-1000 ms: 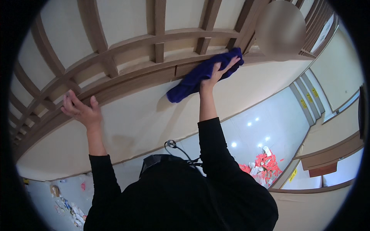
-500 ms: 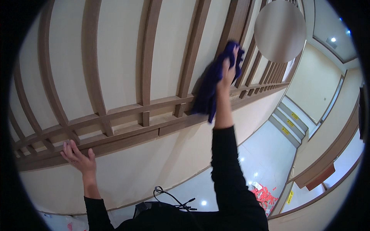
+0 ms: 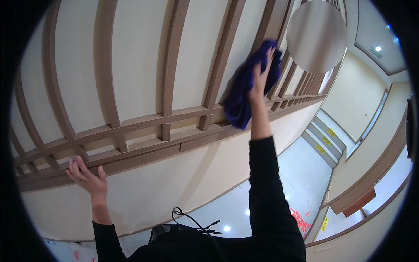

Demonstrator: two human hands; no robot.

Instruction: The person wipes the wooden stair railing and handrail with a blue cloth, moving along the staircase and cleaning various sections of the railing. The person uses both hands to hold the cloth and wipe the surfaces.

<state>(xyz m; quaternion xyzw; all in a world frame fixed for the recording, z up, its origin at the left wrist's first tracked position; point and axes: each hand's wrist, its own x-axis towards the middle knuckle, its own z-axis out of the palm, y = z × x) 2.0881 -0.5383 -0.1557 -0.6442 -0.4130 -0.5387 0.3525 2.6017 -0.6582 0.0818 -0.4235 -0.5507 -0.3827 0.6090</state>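
A purple cloth lies bunched against the brown wooden lattice on the cream wall, over a wide upright board and the rail below it. My right hand, arm stretched up, grips the cloth and presses it there. At lower left, my left hand is open, fingers apart, its fingertips on the lower wooden rail.
Grey steps with yellow labels lie at right. The tiled floor below holds red scraps. Dark cables hang by my body. A ceiling with lights shows at upper right.
My view has tilted up along the lattice. My right hand has carried the cloth up and rightward onto the upright board. My left hand stays on the rail.
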